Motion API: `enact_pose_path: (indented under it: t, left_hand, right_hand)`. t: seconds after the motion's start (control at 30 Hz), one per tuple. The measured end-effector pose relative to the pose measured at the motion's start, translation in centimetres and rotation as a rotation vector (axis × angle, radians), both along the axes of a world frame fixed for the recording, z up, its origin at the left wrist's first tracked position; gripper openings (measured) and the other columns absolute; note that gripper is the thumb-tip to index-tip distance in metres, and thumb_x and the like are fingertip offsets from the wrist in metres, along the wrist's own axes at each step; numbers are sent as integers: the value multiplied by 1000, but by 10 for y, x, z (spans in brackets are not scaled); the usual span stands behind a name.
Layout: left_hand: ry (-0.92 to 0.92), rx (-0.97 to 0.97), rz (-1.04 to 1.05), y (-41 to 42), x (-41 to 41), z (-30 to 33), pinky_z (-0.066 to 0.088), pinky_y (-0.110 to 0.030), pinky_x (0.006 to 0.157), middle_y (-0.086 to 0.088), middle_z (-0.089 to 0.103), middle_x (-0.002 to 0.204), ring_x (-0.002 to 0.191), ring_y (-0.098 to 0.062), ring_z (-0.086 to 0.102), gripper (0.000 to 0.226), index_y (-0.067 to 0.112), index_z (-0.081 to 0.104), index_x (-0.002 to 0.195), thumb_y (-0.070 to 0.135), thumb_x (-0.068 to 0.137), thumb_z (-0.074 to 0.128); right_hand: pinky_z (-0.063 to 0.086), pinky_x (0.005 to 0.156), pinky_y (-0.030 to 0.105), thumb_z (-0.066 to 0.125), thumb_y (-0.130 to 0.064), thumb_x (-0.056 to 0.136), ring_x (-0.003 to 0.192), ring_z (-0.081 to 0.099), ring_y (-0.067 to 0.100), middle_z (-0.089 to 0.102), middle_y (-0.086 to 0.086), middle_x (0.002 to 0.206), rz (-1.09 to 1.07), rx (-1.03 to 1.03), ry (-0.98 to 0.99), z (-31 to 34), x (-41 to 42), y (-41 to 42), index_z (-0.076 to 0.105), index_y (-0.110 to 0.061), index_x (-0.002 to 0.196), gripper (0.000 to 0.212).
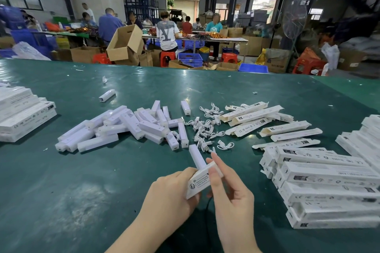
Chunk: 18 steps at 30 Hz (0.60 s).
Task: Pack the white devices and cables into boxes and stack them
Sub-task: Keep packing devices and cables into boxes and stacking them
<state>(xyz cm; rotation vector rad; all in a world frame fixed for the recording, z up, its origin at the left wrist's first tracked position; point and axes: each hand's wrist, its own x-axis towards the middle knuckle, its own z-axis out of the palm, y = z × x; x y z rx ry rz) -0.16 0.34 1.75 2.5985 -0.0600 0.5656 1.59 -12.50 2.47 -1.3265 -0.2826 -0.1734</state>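
My left hand (172, 193) grips a small white box (200, 182) low in the middle of the view. A white device (196, 157) sticks out of the box's far end, partly inside it. My right hand (228, 189) holds the box from the right, with thumb and forefinger along its side. A pile of loose white devices (127, 127) lies on the green table (61, 191) beyond my hands. Several coiled white cables (205, 129) are scattered to the right of that pile. Open, unfilled boxes (267, 121) lie further right.
Stacked closed boxes (329, 187) stand at the right, and another stack (22, 115) at the far left. A single device (107, 95) lies apart toward the back. Beyond the table, people work at other benches among cardboard cartons (125, 43) and blue crates.
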Motion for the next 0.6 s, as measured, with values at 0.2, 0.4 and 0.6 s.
enact_pose_path:
  t: [0.2,0.4,0.6]
  left_hand:
    - [22,-12,5,6,4,-2,48,-31,71,11,67,88,79,-14,61,26,35,58,108,35,81,57]
    - [42,-61,25,8,7,0,51,-34,68,13,63,82,76,-14,59,18,36,51,97,42,80,55]
    - [-204,-299,-87,23,-2,20,48,-19,77,15,64,92,88,-6,62,39,35,65,102,17,69,75]
  right_hand:
    - [45,67,6,64,-31,90,95,63,2,67,-23,108,-81,-237,-224,0,1,-2,63,-52,117,34]
    - [47,69,8,66,-13,90,90,65,2,66,-19,106,6,-251,-193,-2,8,-4,60,-56,118,52]
    - [54,68,15,63,-35,86,79,70,11,72,-7,108,-129,-19,-169,15,14,-22,49,-46,127,45]
